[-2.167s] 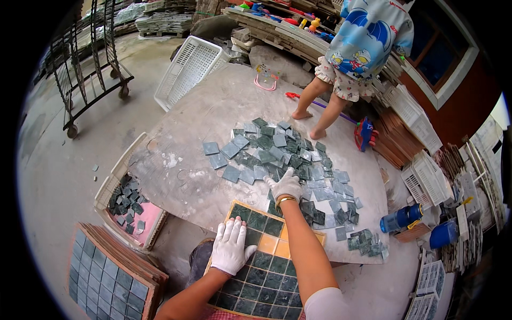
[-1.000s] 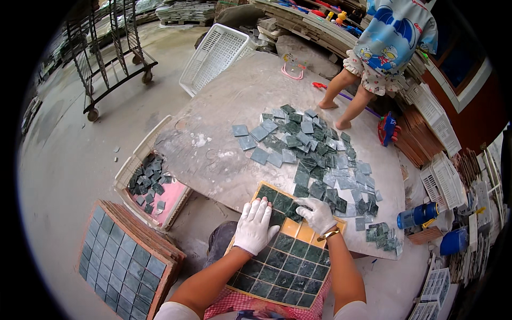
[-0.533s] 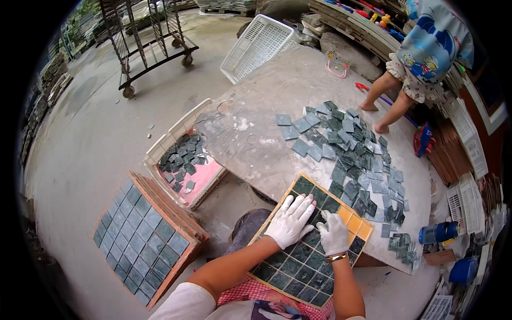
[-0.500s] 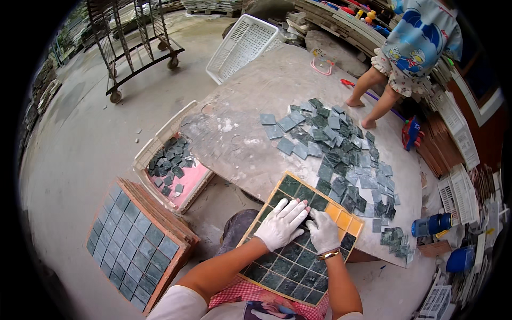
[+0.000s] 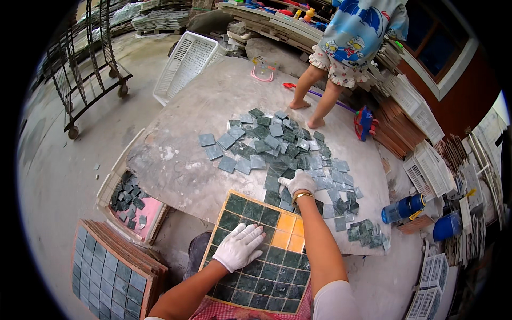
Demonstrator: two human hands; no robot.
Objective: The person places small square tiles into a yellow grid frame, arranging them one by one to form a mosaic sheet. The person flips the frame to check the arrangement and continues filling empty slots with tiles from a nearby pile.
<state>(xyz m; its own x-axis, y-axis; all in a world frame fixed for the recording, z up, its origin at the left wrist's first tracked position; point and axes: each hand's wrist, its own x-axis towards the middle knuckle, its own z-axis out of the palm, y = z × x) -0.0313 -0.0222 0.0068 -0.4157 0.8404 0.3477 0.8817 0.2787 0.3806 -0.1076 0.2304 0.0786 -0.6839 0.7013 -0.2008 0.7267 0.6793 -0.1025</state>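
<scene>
A yellow gridded tray [image 5: 288, 223] lies tilted across my lap, most of its squares filled with dark green stone tiles [image 5: 274, 256]. Several squares near its upper right corner show bare yellow. My left hand [image 5: 240, 247], in a white glove, rests open and flat on the tiles at the tray's left. Beyond the tray's far edge, my gloved right hand [image 5: 298, 182] reaches into a heap of loose green and grey square tiles [image 5: 272, 141] on the table. Its thumb and forefinger are apart, by a dark tile [image 5: 288, 174]; the other fingers are partly hidden.
A grey table [image 5: 181, 133] carries the heap; a person [image 5: 330, 88] stands barefoot on its far side. At left are a crate of tile pieces [image 5: 109, 205] and a stack of tiled panels [image 5: 109, 272]. A blue bottle [image 5: 397, 209] stands at right.
My right hand has left the tray and moved out to the loose tiles. My left hand stays flat on the tray. The whole view has swung to the right.
</scene>
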